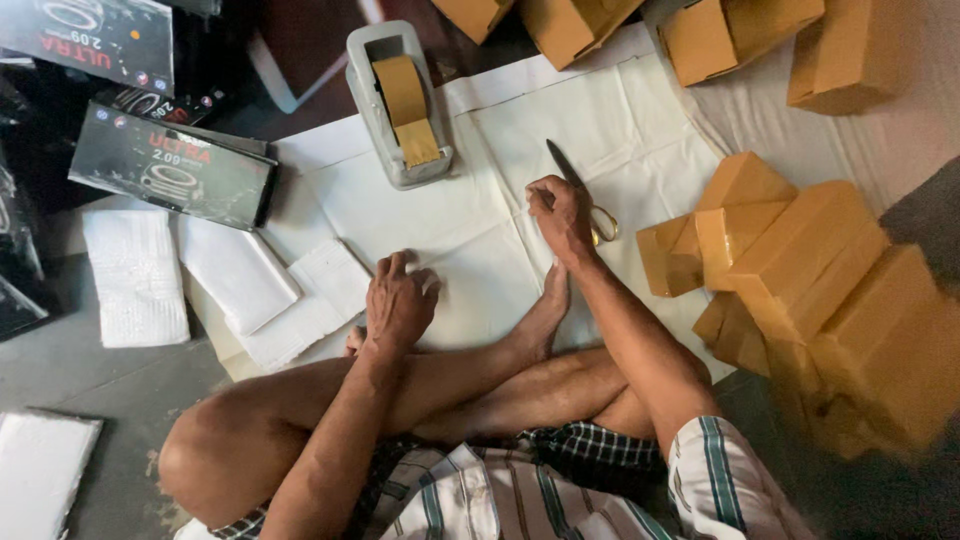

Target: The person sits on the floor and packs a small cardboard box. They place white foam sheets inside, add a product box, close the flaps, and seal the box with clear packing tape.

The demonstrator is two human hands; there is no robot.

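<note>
I sit cross-legged on the floor over large white paper sheets [450, 215]. My left hand [400, 300] rests on the sheet with its fingers curled, pressing the paper down. My right hand [560, 215] pinches the edge of a white sheet; beside it lie scissors [580, 195] with a dark blade and yellow handles, partly hidden by the hand. A grey tape dispenser [395, 100] with brown tape stands on the paper beyond my hands.
Several brown-wrapped boxes [800, 270] are stacked at the right, more at the top [735, 30]. Black printed product boxes [175, 165] lie at the upper left. White padded sheets [135, 275] and folded paper [300, 300] lie to the left.
</note>
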